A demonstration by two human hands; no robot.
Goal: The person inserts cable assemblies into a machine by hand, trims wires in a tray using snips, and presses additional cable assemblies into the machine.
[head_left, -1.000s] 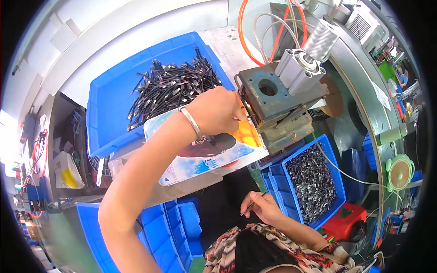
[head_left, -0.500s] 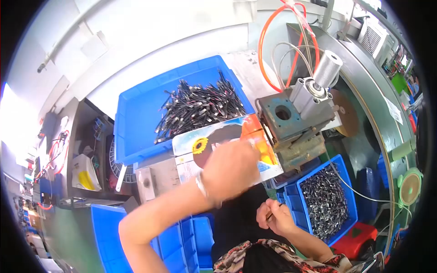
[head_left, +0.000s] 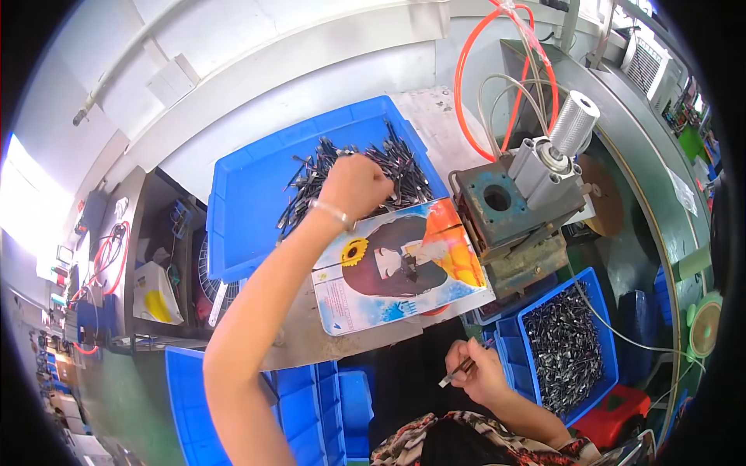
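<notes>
My left hand (head_left: 357,186), with a bracelet on its wrist, is over the heap of short black cables (head_left: 311,190) in the blue tray (head_left: 245,202). Its fingers are bent together, and what they hold, if anything, is hidden. Low in front of my body, my right hand (head_left: 478,373) pinches a short black cable (head_left: 457,373) with a pale end. Between the tray and my body lies a printed picture board (head_left: 365,291). Right of the board stands a metal press (head_left: 497,198) with a silver cylinder on top.
A blue bin (head_left: 610,361) full of black and silver pieces stands below the press at right, beside a red stool (head_left: 614,415). Orange tubing (head_left: 460,101) loops behind the press. More blue bins (head_left: 299,404) are under the bench. A green fan (head_left: 703,330) is far right.
My left hand has gone from beside the press, across the picture board, to the cable heap. My right hand stays low with a cable in its fingers. The camera view has shifted.
</notes>
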